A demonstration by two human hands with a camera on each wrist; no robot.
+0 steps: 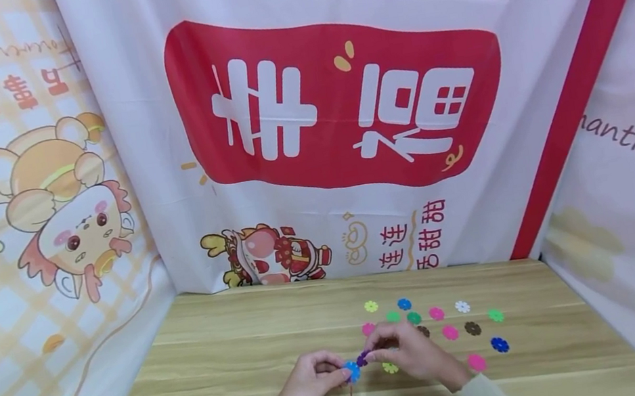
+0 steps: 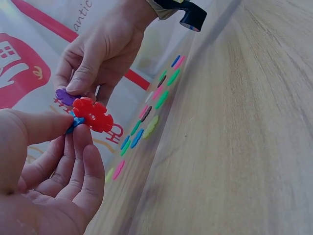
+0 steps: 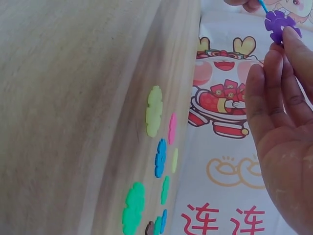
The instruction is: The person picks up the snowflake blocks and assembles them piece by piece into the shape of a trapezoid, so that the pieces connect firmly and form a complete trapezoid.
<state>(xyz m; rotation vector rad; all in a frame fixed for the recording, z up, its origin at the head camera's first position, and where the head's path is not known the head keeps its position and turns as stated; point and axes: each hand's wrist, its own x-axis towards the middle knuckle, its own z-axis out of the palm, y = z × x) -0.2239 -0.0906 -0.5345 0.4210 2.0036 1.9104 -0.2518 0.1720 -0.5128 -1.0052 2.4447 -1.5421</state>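
Between thumb and fingers my left hand point(image 1: 310, 382) pinches a blue snowflake-shaped plastic disc point(image 1: 353, 370). A red disc point(image 2: 93, 115) of the same kind is joined to the blue one, as the left wrist view shows. My right hand point(image 1: 406, 347) pinches a purple disc point(image 3: 279, 24) by its edge. The purple disc meets the blue one at its rim; whether their slots interlock I cannot tell. Both hands are raised a little above the wooden table, close together.
Loose flower-shaped discs lie flat on the wooden table point(image 1: 223, 349), mostly right of and beyond the hands, among them a dark blue disc point(image 1: 499, 344) and a white disc point(image 1: 462, 306). Printed cloth point(image 1: 358, 219) hangs behind the table and at both sides.
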